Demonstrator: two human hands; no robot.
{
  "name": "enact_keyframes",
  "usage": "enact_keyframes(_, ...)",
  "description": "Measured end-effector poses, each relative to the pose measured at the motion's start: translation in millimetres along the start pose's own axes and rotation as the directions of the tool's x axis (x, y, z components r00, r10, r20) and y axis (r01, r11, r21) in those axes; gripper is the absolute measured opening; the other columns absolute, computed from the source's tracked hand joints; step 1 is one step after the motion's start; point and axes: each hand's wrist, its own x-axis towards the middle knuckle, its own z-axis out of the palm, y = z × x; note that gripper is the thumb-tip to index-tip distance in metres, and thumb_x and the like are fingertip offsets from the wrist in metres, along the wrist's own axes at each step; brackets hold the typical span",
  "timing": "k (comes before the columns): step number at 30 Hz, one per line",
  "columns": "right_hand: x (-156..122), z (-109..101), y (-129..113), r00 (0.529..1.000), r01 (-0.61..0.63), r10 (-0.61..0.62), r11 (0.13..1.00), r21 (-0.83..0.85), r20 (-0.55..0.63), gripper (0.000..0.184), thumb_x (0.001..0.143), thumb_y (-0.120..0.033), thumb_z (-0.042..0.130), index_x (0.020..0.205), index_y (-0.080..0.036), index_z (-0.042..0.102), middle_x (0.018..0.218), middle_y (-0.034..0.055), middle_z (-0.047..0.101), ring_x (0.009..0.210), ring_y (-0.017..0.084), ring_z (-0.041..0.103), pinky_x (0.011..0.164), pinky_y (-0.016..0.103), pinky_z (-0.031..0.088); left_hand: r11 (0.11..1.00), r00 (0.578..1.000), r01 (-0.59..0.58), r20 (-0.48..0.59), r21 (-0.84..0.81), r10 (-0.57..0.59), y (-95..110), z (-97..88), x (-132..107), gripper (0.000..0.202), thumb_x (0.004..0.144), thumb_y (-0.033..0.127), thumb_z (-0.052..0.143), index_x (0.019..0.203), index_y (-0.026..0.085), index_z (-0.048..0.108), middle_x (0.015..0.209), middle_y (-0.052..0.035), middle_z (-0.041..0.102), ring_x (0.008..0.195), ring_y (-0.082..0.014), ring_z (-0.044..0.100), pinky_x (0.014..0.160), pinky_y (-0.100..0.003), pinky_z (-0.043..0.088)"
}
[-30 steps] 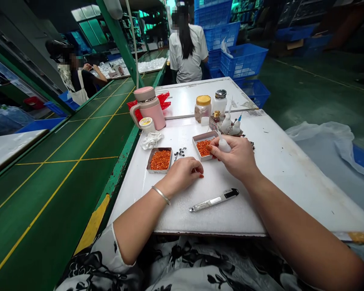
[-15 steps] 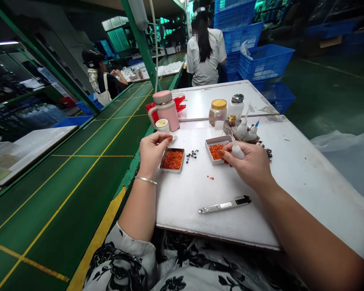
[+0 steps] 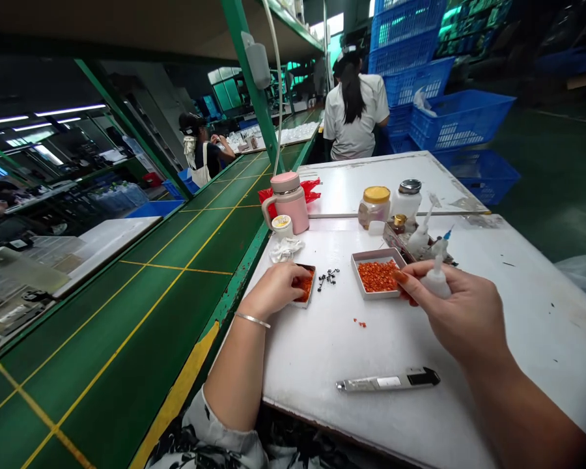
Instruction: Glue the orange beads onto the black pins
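Observation:
My left hand (image 3: 275, 288) lies over the left small tray of orange beads (image 3: 306, 285), its fingers curled down into the beads; what they pinch is hidden. My right hand (image 3: 453, 311) is wrapped round a small white squeeze bottle (image 3: 437, 277) with a blue tip, held upright just right of the second tray of orange beads (image 3: 377, 275). A few loose orange beads (image 3: 359, 322) lie on the white board (image 3: 332, 352) between my hands. Small black pieces (image 3: 328, 278) sit between the two trays.
A silver-and-black pen-like tool (image 3: 388, 381) lies near the board's front edge. A pink mug (image 3: 292, 202), jars (image 3: 374, 205) and glue bottles (image 3: 420, 238) stand at the back. A green conveyor (image 3: 127, 306) runs on the left. Two other people work farther along; blue crates (image 3: 461, 117) stand behind.
My left hand has dropped from above the left tray's far corner down onto the beads. The view has swung left and forward; my right hand still holds the bottle.

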Motion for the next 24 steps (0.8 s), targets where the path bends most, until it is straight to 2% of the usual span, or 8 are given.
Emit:
enact_keyframes(4, -1, 0, 1, 1.000, -0.005, 0.005, 1.000, -0.005, 0.017, 0.021, 0.080, -0.046, 0.068, 0.077, -0.026, 0.071, 0.060, -0.0001, 0.069, 0.057, 0.022, 0.064, 0.052, 0.032, 0.044, 0.996, 0.999, -0.037, 0.022, 0.076, 0.036, 3, 5.2, 1, 0.035, 0.071, 0.010, 0.063, 0.101, 0.022, 0.075, 0.099, -0.0057, 0.072, 0.090, -0.0233, 0.064, 0.081, -0.032, 0.048)
enact_keyframes(8, -1, 3, 5, 0.999, 0.009, -0.007, 0.999, -0.034, 0.034, 0.023, 0.079, -0.050, 0.067, 0.077, -0.027, 0.071, 0.059, -0.0002, 0.068, 0.055, 0.023, 0.064, 0.050, 0.033, 0.044, 0.993, 1.000, -0.009, -0.017, 0.118, 0.011, 7, 6.6, 2, 0.029, 0.069, 0.004, 0.058, 0.085, 0.020, 0.075, 0.090, -0.0057, 0.071, 0.083, -0.0220, 0.063, 0.074, -0.030, 0.047)
enact_keyframes(12, 0, 4, 9, 0.999, 0.004, -0.001, 0.998, -0.056, 0.052, 0.026, 0.079, -0.053, 0.066, 0.076, -0.028, 0.071, 0.059, -0.0001, 0.069, 0.054, 0.024, 0.065, 0.050, 0.034, 0.046, 0.993, 0.998, 0.035, -0.050, 0.115, -0.030, 5, 6.0, 5, 0.028, 0.070, 0.002, 0.056, 0.081, 0.019, 0.075, 0.087, -0.0061, 0.072, 0.080, -0.0217, 0.064, 0.071, -0.030, 0.047)
enact_keyframes(20, 0, 1, 9, 0.998, -0.038, 0.040, 0.997, -0.067, 0.038, 0.028, 0.079, -0.056, 0.065, 0.077, -0.029, 0.071, 0.058, 0.0000, 0.069, 0.055, 0.024, 0.065, 0.051, 0.034, 0.047, 0.993, 0.989, 0.102, -0.111, 0.065, -0.095, -4, 1.2, 6, 0.026, 0.079, 0.009, 0.059, 0.092, 0.021, 0.077, 0.096, -0.0057, 0.075, 0.089, -0.0235, 0.066, 0.080, -0.033, 0.050)
enact_keyframes(24, 0, 1, 8, 0.997, 0.000, 0.004, 0.998, -0.057, 0.073, 0.026, 0.080, -0.054, 0.065, 0.076, -0.028, 0.071, 0.058, -0.0007, 0.068, 0.053, 0.022, 0.064, 0.050, 0.033, 0.046, 0.995, 0.995, 0.062, -0.087, 0.080, -0.055, -2, -0.8, 2, 0.031, 0.078, 0.012, 0.064, 0.106, 0.022, 0.075, 0.105, -0.0065, 0.073, 0.097, -0.0247, 0.066, 0.087, -0.035, 0.050)
